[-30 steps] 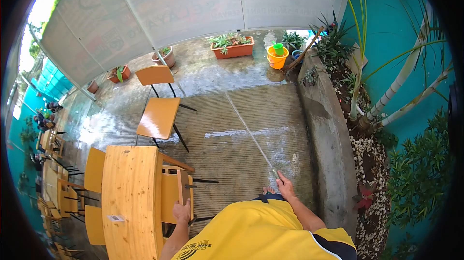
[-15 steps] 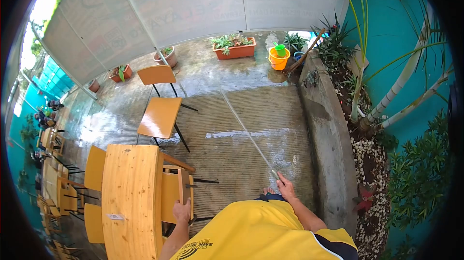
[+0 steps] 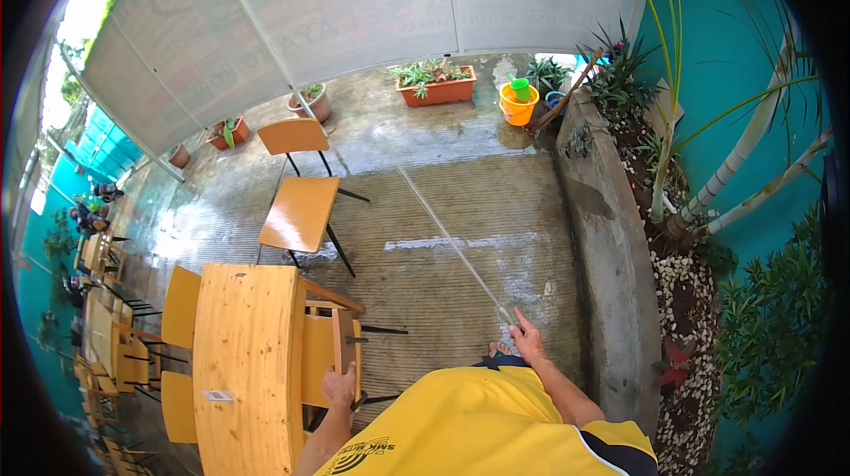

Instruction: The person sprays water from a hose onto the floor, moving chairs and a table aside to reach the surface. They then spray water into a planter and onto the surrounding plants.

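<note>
My right hand is closed on the handle end of a hose or sprayer, with the index finger stretched along it. From that end a thin pale line of water runs forward over the wet ribbed floor. My left hand grips the top of a wooden chair's backrest, beside the long wooden table. This chair stands close to the table's right side. Another wooden chair with dark legs stands beyond the table's far end.
Along the far screen are a planter, several pots and a yellow bucket with a green dipper. A concrete ledge borders the plant bed on the right. More chairs line the table's left side.
The view has shifted slightly, so the surroundings appear a little further right. My right index finger is now more extended. My left hand stays on the chair.
</note>
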Available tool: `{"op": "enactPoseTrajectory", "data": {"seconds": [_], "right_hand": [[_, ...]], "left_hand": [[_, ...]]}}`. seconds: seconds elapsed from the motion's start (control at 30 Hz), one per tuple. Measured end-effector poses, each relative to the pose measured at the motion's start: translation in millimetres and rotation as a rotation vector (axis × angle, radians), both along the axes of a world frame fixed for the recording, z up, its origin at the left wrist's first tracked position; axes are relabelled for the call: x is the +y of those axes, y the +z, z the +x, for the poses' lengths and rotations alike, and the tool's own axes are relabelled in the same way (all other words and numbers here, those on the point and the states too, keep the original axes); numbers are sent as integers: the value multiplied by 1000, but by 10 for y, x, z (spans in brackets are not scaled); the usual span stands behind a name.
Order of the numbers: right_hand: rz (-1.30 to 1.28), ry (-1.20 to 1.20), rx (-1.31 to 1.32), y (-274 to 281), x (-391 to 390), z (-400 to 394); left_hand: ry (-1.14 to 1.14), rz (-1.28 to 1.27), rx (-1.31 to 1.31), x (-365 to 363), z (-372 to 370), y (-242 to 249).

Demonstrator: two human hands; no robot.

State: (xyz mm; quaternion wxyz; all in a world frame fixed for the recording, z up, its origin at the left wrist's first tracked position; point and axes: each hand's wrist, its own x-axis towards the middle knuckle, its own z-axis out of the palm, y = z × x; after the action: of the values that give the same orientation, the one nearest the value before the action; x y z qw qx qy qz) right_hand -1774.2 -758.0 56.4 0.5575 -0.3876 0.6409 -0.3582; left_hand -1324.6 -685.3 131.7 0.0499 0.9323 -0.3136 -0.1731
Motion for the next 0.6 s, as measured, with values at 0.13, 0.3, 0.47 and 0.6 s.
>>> {"op": "enactPoseTrajectory", "data": {"seconds": [0.13, 0.3, 0.47, 0.6], "right_hand": [[29, 14, -18, 46, -4, 36], [-81, 47, -10, 146, -70, 107], [-47, 81, -68, 181, -156, 199], [-16, 93, -68, 117, -163, 235]], "left_hand": [[-11, -31, 46, 18, 14, 0], [-22, -44, 47, 0, -33, 78], [-14, -29, 48, -17, -100, 172], [-25, -12, 55, -9, -4, 47]]}}
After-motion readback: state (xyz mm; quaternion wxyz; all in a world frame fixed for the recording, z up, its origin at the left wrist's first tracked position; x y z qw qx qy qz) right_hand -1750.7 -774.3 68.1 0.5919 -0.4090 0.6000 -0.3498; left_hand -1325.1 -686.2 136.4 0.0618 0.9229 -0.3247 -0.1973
